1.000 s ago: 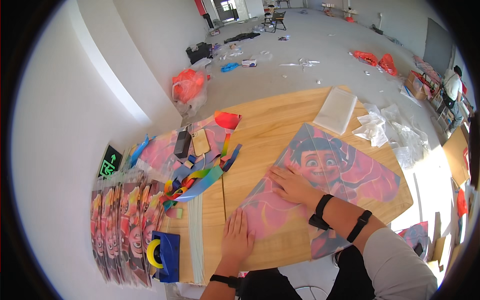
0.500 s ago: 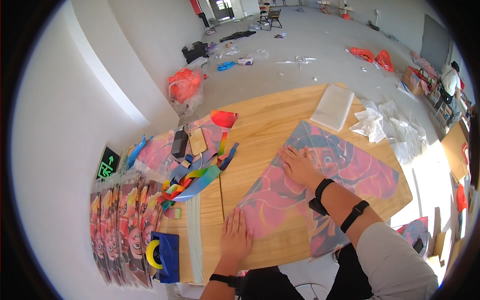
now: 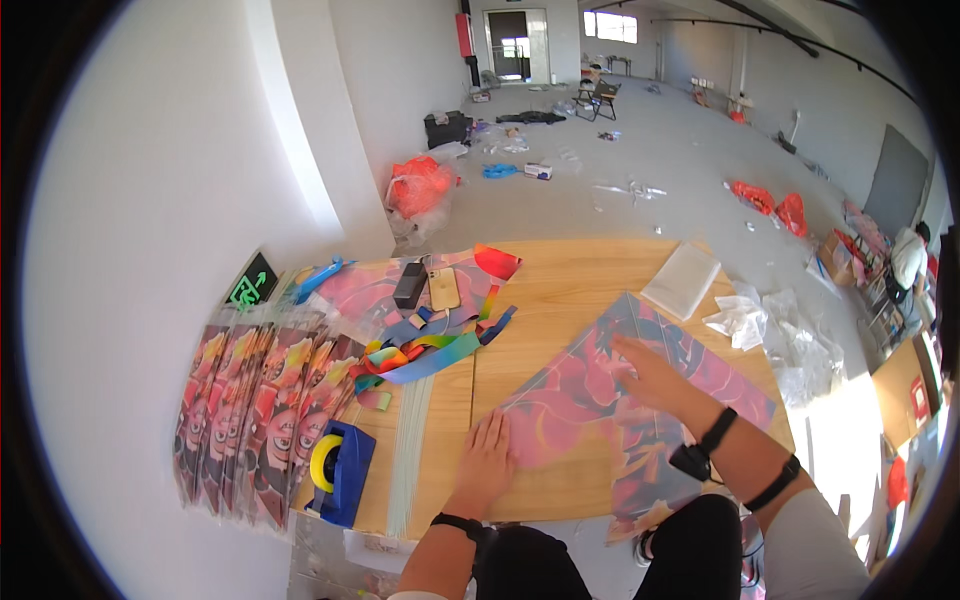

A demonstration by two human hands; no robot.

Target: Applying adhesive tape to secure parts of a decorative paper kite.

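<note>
A pink, blue and grey printed kite (image 3: pixel 555 425) with thin rods across it lies spread on the wooden table (image 3: pixel 560 270), its lower part hanging past the near edge. My left hand (image 3: pixel 485 462) rests flat at the kite's left corner, fingers stretched out together. On the upper middle of the kite is my right hand (image 3: pixel 655 378), fingers extended and pressing or hovering; I cannot tell which. Neither hand grips anything. Left of my left hand lies a bundle of long pale rods (image 3: pixel 408 455), with a blue tape dispenser (image 3: pixel 352 485) holding yellow tape beside it.
Multicoloured ribbons (image 3: pixel 440 358), a phone (image 3: pixel 443 289) and a black box (image 3: pixel 409 285) lie at the table's far left. Wrapped printed kites (image 3: pixel 268 420) hang along the left side. Clear plastic sleeves (image 3: pixel 682 280) lie far right. A person (image 3: pixel 908 262) stands off to the right.
The view has tilted up, showing more of the room. My right hand has slid toward the kite's upper middle, fingers now pointing more leftward. My left hand stays at the left corner.
</note>
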